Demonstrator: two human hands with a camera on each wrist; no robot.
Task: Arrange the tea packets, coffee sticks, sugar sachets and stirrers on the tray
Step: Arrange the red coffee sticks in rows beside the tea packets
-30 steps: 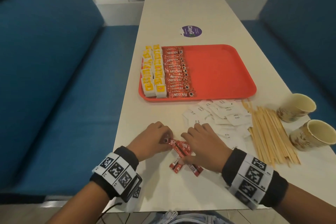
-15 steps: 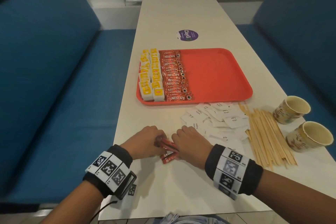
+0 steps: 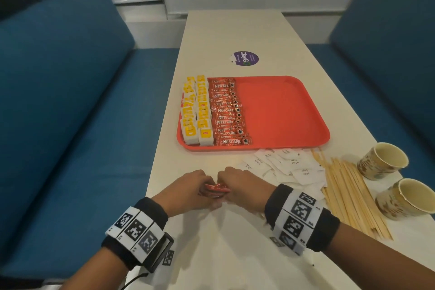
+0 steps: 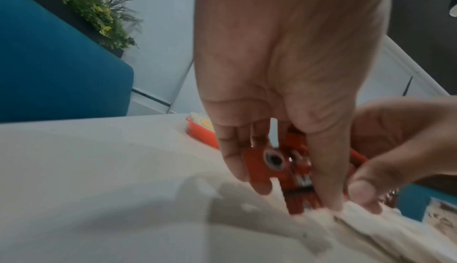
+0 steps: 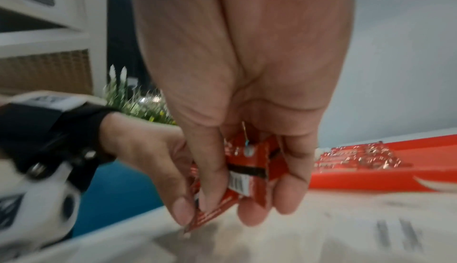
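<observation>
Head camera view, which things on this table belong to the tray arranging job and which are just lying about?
Job: tray, tea packets, coffee sticks, loose coffee sticks held by left hand and right hand, sugar sachets, stirrers.

Lying about: two paper cups, purple sticker.

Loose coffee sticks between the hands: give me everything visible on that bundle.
The coffee sticks are a small bunch of narrow red foil-like sachets, one showing a printed cup at its end, another a barcode and black band. They sit gathered together just above the white table, near its front edge, short of the tray. The left hand and right hand pinch them from opposite sides.
</observation>
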